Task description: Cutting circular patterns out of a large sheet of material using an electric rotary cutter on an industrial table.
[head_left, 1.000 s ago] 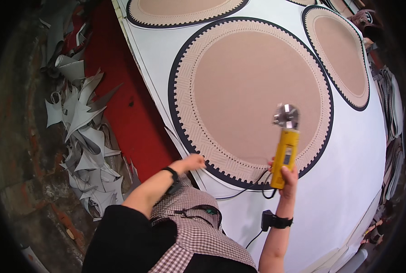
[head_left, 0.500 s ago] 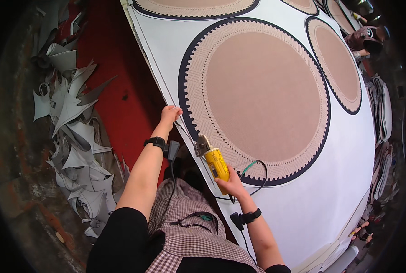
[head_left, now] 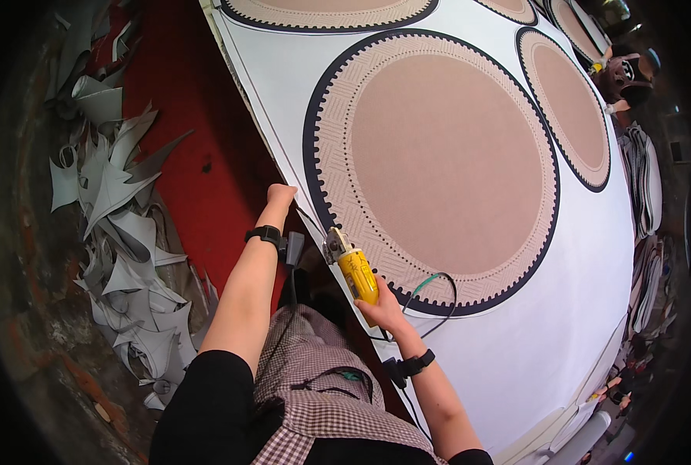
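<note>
Scraps (head_left: 119, 172) on floor (head_left: 27, 310), left of sheet (head_left: 582, 256)

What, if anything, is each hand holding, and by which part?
The right hand holds the yellow power tool by its rear half. The left hand is at the edge of the white sheet; whether it grips cannot be told.

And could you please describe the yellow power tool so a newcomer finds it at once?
Find the largest beige oval pattern with a black toothed border, on the white sheet. At its lower-left edge, the person's right hand grips a yellow cylindrical power tool. Unlike those neighbours, its body is bright yellow.
</note>
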Demonstrator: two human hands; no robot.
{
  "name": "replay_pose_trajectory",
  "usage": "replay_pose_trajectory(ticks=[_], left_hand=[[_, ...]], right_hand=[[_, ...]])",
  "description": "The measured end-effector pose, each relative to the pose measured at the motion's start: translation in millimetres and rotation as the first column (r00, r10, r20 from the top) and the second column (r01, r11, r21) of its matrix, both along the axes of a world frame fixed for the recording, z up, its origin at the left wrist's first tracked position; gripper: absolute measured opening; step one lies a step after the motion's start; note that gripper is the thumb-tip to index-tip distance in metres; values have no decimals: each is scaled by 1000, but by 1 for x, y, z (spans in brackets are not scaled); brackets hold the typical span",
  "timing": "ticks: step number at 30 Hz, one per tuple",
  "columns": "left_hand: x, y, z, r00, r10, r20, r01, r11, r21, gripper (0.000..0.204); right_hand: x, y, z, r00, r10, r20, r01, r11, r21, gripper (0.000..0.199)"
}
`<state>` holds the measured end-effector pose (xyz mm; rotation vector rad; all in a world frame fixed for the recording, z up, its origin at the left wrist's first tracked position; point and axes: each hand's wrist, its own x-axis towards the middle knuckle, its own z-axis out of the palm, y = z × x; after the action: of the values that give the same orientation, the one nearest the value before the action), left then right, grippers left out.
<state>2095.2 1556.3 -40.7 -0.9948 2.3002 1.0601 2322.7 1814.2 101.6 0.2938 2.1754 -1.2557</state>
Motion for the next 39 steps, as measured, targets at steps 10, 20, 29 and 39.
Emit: replay_pose_trajectory(ticks=[10, 20, 29, 39], left_hand=[[-4, 1, 16, 997, -72, 23, 66, 974, 215, 26], [-11, -31, -5, 972, -214, -95, 219, 975, 45, 18], [-22, -124, -5, 991, -131, -18, 130, 944, 304, 21], [-72, -286, 1, 953, -227, 200, 180, 957, 229, 10]], right_hand=[[0, -23, -15, 991, 4, -135, 10, 995, 104, 71], [-35, -46, -29, 984, -28, -177, 58, 985, 164, 72], [-110, -83, -36, 972, -129, -195, 157, 979, 133, 70], [-234, -153, -50, 892, -405, -200, 429, 898, 99, 69]])
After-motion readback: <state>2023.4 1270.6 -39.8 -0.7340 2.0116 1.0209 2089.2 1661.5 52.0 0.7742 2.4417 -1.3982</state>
